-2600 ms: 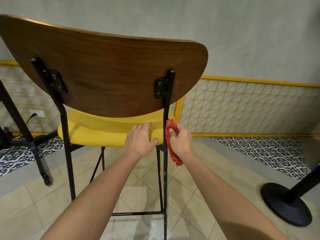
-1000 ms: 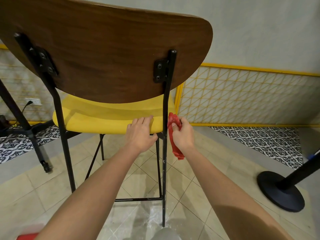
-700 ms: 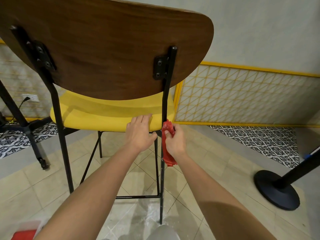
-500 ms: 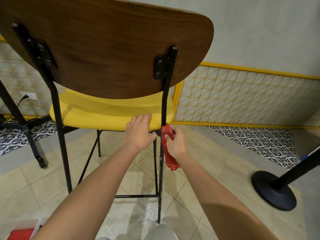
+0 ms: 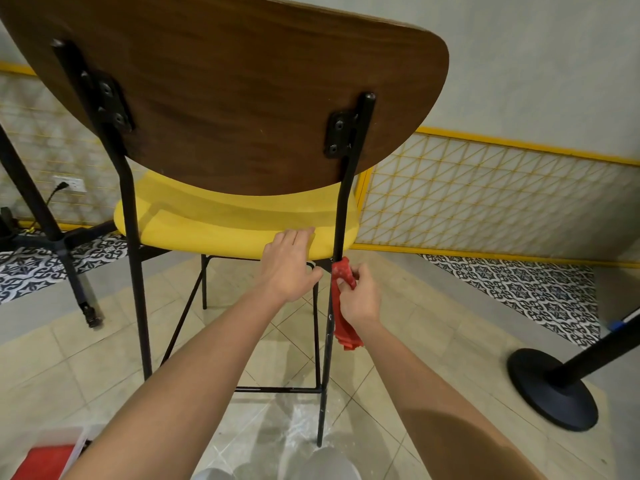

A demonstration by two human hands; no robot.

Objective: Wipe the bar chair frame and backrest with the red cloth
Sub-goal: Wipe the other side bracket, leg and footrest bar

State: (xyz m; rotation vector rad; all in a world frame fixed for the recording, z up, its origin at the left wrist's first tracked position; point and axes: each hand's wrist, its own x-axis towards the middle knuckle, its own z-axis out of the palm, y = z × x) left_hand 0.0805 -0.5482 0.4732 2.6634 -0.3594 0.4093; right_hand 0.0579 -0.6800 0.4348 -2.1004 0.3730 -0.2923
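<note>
cloth (image 5: 346, 332) against right rear leg (image 5: 325, 375) below seat (image 5: 214, 230) | left hand (image 5: 289, 268) on seat edge | stand base (image 5: 550, 389) far right

The tiled floor (image 5: 86, 368) carries the chair legs (image 5: 142, 323), a round black post base (image 5: 547, 403), a table leg (image 5: 74, 282) and a clear box (image 5: 74, 441).

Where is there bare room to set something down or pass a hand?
Free: yellow seat left of the left hand; floor tiles between the right rear leg and black stand base. Crowded: that leg, where the right hand grips the red cloth.
</note>
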